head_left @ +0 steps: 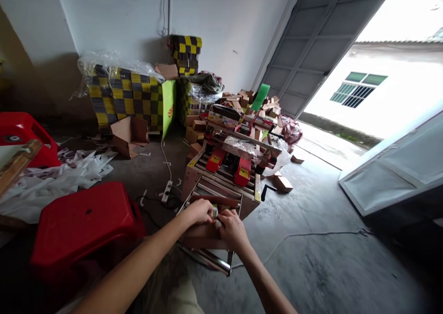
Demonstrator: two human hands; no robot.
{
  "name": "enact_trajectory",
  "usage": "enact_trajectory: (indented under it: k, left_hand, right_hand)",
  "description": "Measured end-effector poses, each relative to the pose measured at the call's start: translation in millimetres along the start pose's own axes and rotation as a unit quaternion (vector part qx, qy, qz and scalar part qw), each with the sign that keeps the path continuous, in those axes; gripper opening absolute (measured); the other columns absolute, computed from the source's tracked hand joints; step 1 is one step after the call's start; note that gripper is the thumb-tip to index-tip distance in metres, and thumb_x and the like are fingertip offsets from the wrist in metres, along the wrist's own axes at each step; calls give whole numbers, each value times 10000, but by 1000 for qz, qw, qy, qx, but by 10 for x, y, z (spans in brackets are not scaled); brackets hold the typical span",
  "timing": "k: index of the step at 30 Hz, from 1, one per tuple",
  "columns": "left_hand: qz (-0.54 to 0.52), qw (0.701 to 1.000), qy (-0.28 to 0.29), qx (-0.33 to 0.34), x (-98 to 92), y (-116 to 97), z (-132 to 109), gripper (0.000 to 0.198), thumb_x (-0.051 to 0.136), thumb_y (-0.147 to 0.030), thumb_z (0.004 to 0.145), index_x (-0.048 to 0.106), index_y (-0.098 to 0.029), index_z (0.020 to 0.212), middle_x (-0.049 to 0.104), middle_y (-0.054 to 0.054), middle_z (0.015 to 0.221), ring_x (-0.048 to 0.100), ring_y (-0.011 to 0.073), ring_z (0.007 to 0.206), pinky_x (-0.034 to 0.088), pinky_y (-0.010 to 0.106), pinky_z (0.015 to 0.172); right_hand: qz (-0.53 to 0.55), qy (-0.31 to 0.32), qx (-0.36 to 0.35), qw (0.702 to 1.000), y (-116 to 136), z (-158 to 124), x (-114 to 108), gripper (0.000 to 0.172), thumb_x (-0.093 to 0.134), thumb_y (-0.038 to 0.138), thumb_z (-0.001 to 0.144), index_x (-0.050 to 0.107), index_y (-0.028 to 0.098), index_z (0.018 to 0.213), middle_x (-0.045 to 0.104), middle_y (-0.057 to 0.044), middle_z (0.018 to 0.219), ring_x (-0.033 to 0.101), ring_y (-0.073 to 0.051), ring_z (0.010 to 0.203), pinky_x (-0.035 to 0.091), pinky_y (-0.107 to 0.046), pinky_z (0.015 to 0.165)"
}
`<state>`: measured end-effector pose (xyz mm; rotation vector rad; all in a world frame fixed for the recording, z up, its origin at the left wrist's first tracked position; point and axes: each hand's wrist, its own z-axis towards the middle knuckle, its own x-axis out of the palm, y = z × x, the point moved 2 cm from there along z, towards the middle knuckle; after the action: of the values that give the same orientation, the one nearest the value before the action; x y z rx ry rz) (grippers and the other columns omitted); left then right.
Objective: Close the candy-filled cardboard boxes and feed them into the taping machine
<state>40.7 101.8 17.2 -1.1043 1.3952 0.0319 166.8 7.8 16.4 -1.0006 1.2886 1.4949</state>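
Note:
My left hand (200,211) and my right hand (231,226) meet at the near end of a wooden roller machine (221,175). Both are closed around a small object with a green and yellow label (215,212), held between the fingertips above a brown cardboard piece (204,233). The machine carries red blocks with yellow stickers (243,171) and metal rollers. Most of the small object is hidden by my fingers.
A red plastic stool (85,221) stands at my left. White plastic scraps (62,175) litter the floor. Yellow and black checkered stacks (128,99) line the wall. A heap of small cardboard boxes (249,101) lies behind the machine. A power strip (167,190) and cable lie on the floor. An open door (391,166) is at right.

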Motion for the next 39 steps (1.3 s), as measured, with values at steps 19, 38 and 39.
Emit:
enact_trajectory:
  k: [19, 38, 39]
  left_hand:
    - [165, 970, -178, 3, 99, 12, -104, 554, 778, -432, 602, 520, -162, 1011, 593, 95, 984, 545, 257, 942, 381, 355, 853]
    - [164, 963, -213, -20, 495, -182, -547, 861, 630, -612, 628, 435, -97, 1289, 430, 244, 1279, 425, 386, 1120, 310, 489, 931]
    - [158, 958, -233, -57, 527, -265, -516, 783, 592, -576, 687, 440, -84, 1278, 462, 245, 1224, 447, 378, 1079, 331, 481, 896]
  right_hand:
    - [42, -203, 33, 978, -160, -76, 237, 352, 540, 277, 827, 528, 170, 1161, 483, -122, 1182, 414, -257, 1117, 363, -425, 961]
    - [78, -69, -137, 985, -310, 36, 257, 301, 451, 262, 904, 612, 244, 1158, 598, -54, 1201, 493, -206, 1170, 218, -484, 1096]
    - [78, -80, -97, 989, -275, 9, 308, 343, 418, 278, 914, 574, 212, 1213, 545, -85, 1269, 433, -230, 1233, 223, -505, 1087]
